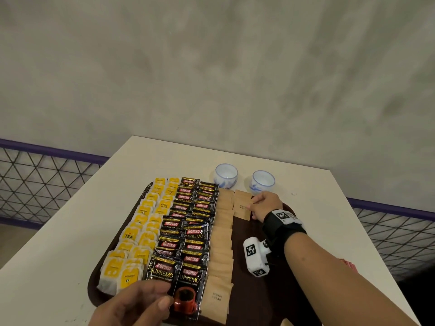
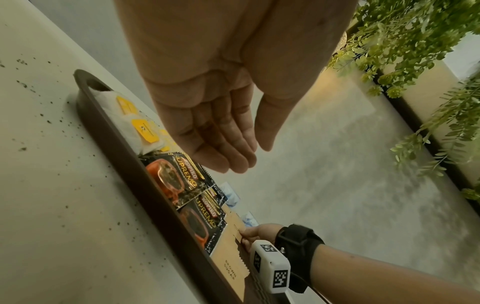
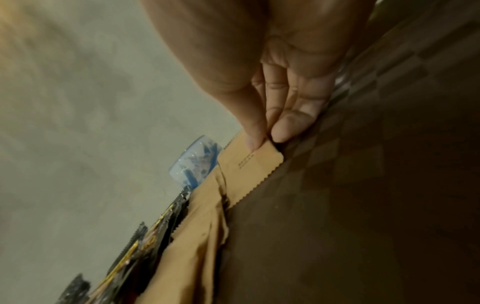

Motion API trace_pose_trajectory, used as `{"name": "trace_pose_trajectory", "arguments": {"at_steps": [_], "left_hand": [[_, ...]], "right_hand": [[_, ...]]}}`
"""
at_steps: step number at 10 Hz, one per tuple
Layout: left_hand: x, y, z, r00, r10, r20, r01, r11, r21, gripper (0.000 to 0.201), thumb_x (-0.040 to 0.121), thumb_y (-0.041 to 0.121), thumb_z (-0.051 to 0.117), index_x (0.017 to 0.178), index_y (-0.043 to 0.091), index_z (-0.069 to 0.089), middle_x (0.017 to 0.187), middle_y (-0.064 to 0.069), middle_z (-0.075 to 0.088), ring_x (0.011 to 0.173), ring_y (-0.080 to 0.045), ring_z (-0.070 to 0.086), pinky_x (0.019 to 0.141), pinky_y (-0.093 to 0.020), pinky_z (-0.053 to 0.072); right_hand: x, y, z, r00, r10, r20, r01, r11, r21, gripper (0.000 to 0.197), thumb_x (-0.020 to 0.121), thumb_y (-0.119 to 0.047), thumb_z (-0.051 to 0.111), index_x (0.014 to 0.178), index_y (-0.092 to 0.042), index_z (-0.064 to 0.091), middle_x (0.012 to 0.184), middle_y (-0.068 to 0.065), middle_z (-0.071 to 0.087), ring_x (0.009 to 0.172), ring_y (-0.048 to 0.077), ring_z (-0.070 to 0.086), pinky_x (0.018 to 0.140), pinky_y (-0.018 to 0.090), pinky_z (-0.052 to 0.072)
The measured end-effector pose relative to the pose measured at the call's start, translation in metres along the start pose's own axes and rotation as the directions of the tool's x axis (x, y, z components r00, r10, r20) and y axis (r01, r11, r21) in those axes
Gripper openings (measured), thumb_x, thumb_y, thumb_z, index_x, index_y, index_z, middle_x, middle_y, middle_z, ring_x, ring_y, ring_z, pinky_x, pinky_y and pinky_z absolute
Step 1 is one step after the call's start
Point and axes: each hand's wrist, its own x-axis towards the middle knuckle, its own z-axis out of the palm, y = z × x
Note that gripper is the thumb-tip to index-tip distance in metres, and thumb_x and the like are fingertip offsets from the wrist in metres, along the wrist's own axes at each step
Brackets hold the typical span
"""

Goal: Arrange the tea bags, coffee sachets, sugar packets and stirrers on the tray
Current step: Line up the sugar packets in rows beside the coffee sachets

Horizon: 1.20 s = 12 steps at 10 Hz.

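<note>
A dark brown tray (image 1: 259, 290) holds rows of yellow tea bags (image 1: 146, 222), black coffee sachets (image 1: 188, 231) and brown sugar packets (image 1: 222, 234). At the tray's far right, my right hand (image 1: 255, 205) pinches the edge of one brown sugar packet (image 1: 242, 204) between thumb and fingers; the right wrist view shows the hand (image 3: 265, 137) pinching the packet (image 3: 254, 158) just above the tray (image 3: 363, 205). My left hand (image 1: 162, 297) hovers over the tray's near edge by the nearest coffee sachet (image 1: 188, 292). The left wrist view shows that hand (image 2: 246, 156) with straight fingers, holding nothing.
Two white-and-blue cups (image 1: 226, 176) (image 1: 263, 182) stand on the white table (image 1: 70, 243) just beyond the tray. A red object (image 1: 348, 264) peeks out at the table's right edge. A wire fence (image 1: 47, 182) and a grey wall lie behind.
</note>
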Motion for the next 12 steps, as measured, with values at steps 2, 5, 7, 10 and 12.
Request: {"name": "trace_pose_trajectory", "arguments": {"at_steps": [2,5,7,10,12], "left_hand": [[0.001,-0.019,-0.001,0.926,0.125,-0.355,-0.110,0.992,0.062,0.069,0.016,0.064,0.083,0.068,0.020,0.076,0.073,-0.014,0.073,0.065,-0.023,0.071,0.060,-0.017,0.057],[-0.006,-0.018,-0.001,0.880,0.165,-0.445,-0.135,0.986,0.099,0.072,0.014,0.064,0.084,0.073,0.023,0.076,0.075,-0.010,0.074,0.073,-0.027,0.072,0.067,-0.027,0.058],[-0.016,-0.010,0.014,0.915,0.184,-0.358,-0.111,0.970,0.215,0.056,0.027,0.065,0.082,0.074,0.036,0.074,0.074,0.002,0.075,0.069,-0.012,0.071,0.065,-0.020,0.057],[0.018,-0.056,0.070,0.982,-0.092,0.163,-0.101,0.476,0.873,0.035,0.079,0.041,0.064,0.110,0.028,0.055,0.116,0.011,0.046,0.114,-0.013,0.048,0.083,-0.016,0.043],[0.014,-0.052,0.118,0.998,0.059,0.027,-0.036,0.169,0.985,0.060,0.072,0.049,0.071,0.119,0.021,0.048,0.119,0.005,0.052,0.111,-0.017,0.046,0.089,-0.031,0.043]], "right_hand": [[0.004,-0.003,0.003,1.000,-0.003,-0.004,0.003,1.000,-0.001,0.024,0.072,-0.003,0.076,0.072,-0.019,0.058,0.086,0.009,0.070,0.082,0.031,0.070,0.078,0.043,0.059],[0.002,-0.003,-0.001,0.999,-0.047,-0.003,0.047,0.996,-0.072,0.030,0.075,-0.016,0.077,0.075,-0.025,0.049,0.094,0.010,0.069,0.087,0.030,0.068,0.080,0.043,0.058],[-0.054,-0.024,-0.056,0.960,-0.243,0.136,0.254,0.965,-0.066,0.024,0.079,-0.027,0.075,0.083,-0.029,0.052,0.092,0.005,0.064,0.088,0.029,0.067,0.082,0.046,0.056],[-0.221,0.026,-0.160,0.756,-0.070,0.651,0.509,0.687,-0.518,0.033,0.083,-0.055,0.063,0.109,-0.037,0.054,0.094,-0.012,0.063,0.078,0.002,0.059,0.068,0.018,0.047],[-0.264,0.082,-0.156,0.803,0.020,0.595,0.445,0.645,-0.621,0.043,0.096,-0.043,0.052,0.136,-0.027,0.045,0.125,-0.011,0.054,0.117,0.005,0.052,0.072,0.000,0.031]]}}
